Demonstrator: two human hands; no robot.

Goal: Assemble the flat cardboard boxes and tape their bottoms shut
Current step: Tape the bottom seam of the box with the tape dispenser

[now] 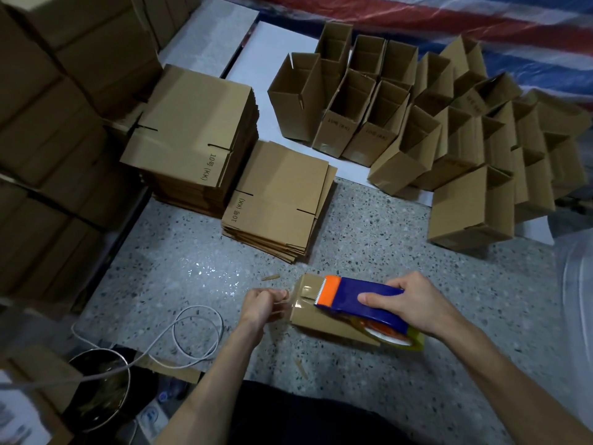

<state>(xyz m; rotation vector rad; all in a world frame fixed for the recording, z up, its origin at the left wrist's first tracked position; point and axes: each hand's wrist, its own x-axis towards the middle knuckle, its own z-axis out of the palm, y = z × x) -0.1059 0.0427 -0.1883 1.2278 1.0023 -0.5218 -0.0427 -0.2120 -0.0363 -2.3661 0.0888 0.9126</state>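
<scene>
We find the box [321, 321] on the floor [385, 245], right hand [414, 303] gripping the dispenser [362, 298] atop its seam. The left hand [263, 303], fingers curled, seemingly pinches the tape [305, 300]. Keep it taut and centred.

Dim, cool light all round. A speckled glare glints on the terrazzo floor [208, 271]. The carton wall [38, 123] at left sinks into shadow. The left hand [263, 303] blurs slightly. Edges bow with wide-angle distortion, and the striped sheet [449, 24] up top smears soft.
</scene>
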